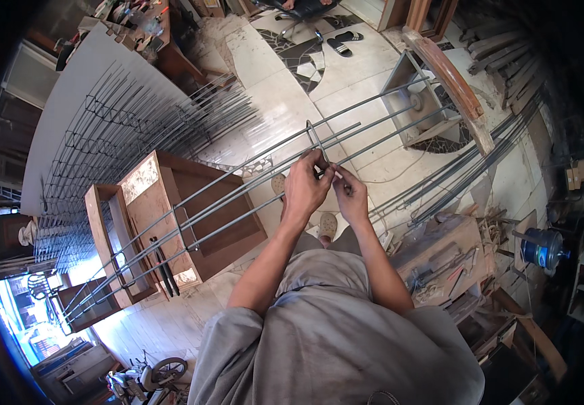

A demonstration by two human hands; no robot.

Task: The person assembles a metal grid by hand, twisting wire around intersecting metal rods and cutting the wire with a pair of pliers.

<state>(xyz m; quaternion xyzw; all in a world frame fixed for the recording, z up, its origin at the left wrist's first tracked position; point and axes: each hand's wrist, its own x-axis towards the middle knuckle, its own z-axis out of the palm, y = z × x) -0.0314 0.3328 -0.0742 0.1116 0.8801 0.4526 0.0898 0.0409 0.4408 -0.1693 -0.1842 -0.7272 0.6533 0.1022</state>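
The fingers of the left hand (305, 182) curl in at the long steel rods (258, 179), and those of the right hand (351, 196) bend in just beside them, so the fingertips nearly meet; whether either set is clamped, and on what, is too small to tell. The bent-wire hoop (317, 142) stands directly above the fingers, its near end reaching down to them, and the rods run past on both sides: down and left of the fingers across a wooden cabinet (147, 202), up and right of them toward a curved wooden frame (450, 74). The step in hand seems to be working the hoop's near end against the rods, and it calls for dividing the effort: one hand should steady rod and hoop where they cross, while the other does the fine finger work. The hoop ought to stay square to the rods; a tilt would likely let it slide along them. A second hoop (178, 228), well left of the fingers, offers a guide for matching the angle. Because the rods span freely beneath the fingers, they will probably spring under a push, so short, light pressure should serve better than force. Bare fingertips are best kept clear of any sharp wire end.
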